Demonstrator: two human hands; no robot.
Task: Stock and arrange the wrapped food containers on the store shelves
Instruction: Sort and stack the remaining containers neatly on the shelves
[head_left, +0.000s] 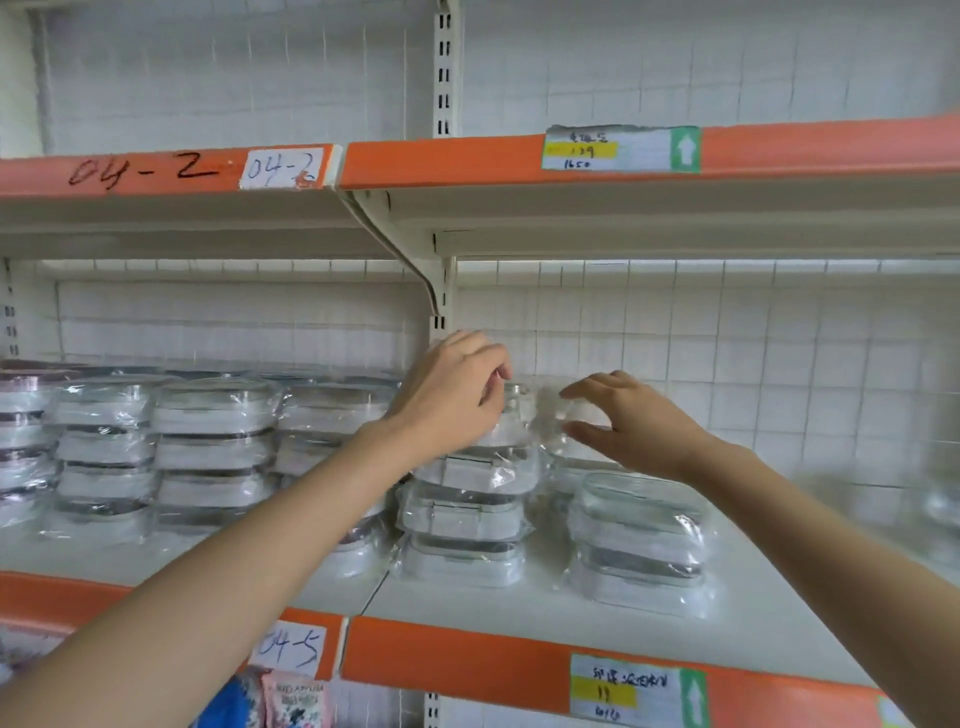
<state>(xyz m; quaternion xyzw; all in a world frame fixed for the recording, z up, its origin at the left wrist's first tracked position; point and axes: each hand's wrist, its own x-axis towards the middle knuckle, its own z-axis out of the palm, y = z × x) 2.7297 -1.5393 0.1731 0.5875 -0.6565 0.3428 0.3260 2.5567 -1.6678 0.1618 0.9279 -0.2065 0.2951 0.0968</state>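
- Head view looks onto a white metal shelf (727, 613) with an orange front edge, backed by a white wire grid over a pale wall; a second shelf of the same kind (519, 208) hangs above both hands, leaving a tall gap over the stock.
- Left hand (452, 400) lies on the top wrapped container (511, 421) of a middle stack (467, 519); its fingers (491, 374) are curled over the far upper edge, apparently gripping the clear wrap there (the contact itself is hidden by the hand).
- Right hand (631, 421) is just right of that same container, thumb and fingers spread apart in a loose C, their tips at the crinkled loose wrap (550, 421); I cannot tell whether they pinch it or only touch it.
- Below the right fingers a shorter stack (639, 540) stands near the shelf's front edge, close beside the middle stack, with another container partly hidden behind it.
- Left of the left fingers, several taller stacks (213, 447) fill the shelf side by side, running out of the picture.
- Right of the right fingers the shelf surface lies bare up to a blurred container (940, 509) at the picture's edge.
- Paper labels (626, 686) sit on the orange strips; handwritten bay marks (283, 167) show at the upright (445, 67) between the bays.
- Under the left forearm, coloured packets (291, 701) show on the level below.
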